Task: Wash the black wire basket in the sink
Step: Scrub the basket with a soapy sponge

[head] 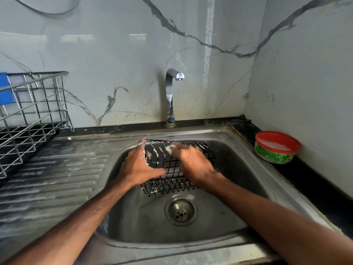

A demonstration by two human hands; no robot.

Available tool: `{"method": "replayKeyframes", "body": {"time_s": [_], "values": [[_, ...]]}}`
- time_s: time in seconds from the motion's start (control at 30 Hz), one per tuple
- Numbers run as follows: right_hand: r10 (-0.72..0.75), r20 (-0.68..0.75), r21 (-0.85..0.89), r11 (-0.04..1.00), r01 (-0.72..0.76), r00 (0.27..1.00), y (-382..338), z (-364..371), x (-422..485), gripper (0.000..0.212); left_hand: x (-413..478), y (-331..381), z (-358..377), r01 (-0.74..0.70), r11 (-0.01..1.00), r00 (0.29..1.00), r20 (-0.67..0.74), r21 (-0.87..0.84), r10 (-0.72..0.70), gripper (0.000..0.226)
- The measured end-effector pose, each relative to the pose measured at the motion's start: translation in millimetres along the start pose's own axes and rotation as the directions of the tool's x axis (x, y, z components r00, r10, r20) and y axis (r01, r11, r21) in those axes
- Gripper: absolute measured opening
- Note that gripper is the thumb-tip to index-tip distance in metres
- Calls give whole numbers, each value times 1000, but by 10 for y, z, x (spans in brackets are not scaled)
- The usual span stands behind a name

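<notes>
— Steel sink [238,169] under a grey-veined wall [114,54]: where is the black wire basket [172,185]?

— Inside the basin, tilted, with its near edge just behind the drain [181,211]. White suds streak its wires.

— How does the person hold it?

— The left hand [140,165] grips the basket's left side. Its fingers curl over the far rim, the thumb lies across the mesh toward the middle, and foam clings to the fingertips. The right hand [193,163] lies on top of the mesh, palm down, with a white lump of foam at its fingertips. It is blurred, so one cannot tell whether it pinches something or only presses.

— Any writing to read?

— None legible. A round tub [275,152], red-rimmed with a green printed side, stands on the black counter [315,180] to the right, well apart from the basket. Its print is too small to make out, and something pale fills it.

— And the count?

— One basket, two hands, one tub, one chrome tap [170,96] behind the basin with nothing running from it, and one silver dish rack [32,119] at the left on the ribbed draining board [57,178], with a blue item [5,90] behind it.
</notes>
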State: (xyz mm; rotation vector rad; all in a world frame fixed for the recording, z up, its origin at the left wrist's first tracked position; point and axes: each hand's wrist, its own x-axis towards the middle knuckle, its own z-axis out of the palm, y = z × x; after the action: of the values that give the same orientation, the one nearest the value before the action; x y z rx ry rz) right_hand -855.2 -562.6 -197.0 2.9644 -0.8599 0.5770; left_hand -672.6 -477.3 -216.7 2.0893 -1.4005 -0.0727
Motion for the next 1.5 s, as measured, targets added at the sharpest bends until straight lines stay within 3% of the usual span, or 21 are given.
{"method": "replayKeyframes", "body": {"time_s": [0.13, 0.23, 0.33, 0.5, 0.57, 0.67, 0.77, 0.9, 1.0, 1.23, 1.5], "values": [[262, 3, 13, 965, -262, 965, 444, 56, -42, 41, -30, 32, -35, -3, 999, 1000, -4, 50, 3, 138], [343, -2, -3, 939, -343, 939, 457, 77, -52, 30, -48, 53, -53, -12, 998, 1000, 7, 55, 12, 138], [323, 4, -1, 946, -323, 946, 239, 39, -48, 26, -56, 14, -65, -3, 998, 999, 35, 62, 1, 139], [-7, 15, 30, 1000, 6, 1000, -409, 68, 11, 43, -39, 9, -60, 32, 998, 997, 74, 47, -35, 150], [-44, 22, -10, 999, 44, 999, -433, 107, 46, 49, -33, -9, -61, 26, 999, 997, 74, 32, -28, 155], [36, 6, -36, 999, -35, 999, -148, 89, 21, 51, -41, -35, -55, -4, 999, 1000, 23, 51, 3, 140], [213, 5, -55, 976, -212, 977, 260, 31, -54, 38, -56, -37, -55, -50, 993, 999, 12, 107, 49, 121], [407, 0, -68, 911, -406, 913, 567, -12, -84, 29, -68, -9, -71, -31, 993, 999, 34, 114, 27, 120], [384, -3, -62, 922, -383, 924, 448, 10, -64, 30, -86, 14, -75, -8, 981, 998, 65, 192, -4, 127], [126, 45, -40, 991, -124, 991, 8, 139, 30, 39, -105, 38, -90, -5, 943, 996, 87, 332, -25, 129], [394, 59, -21, 919, -394, 917, 545, -14, -36, 25, -108, 109, -66, -59, 897, 990, 141, 438, -4, 128]]}}
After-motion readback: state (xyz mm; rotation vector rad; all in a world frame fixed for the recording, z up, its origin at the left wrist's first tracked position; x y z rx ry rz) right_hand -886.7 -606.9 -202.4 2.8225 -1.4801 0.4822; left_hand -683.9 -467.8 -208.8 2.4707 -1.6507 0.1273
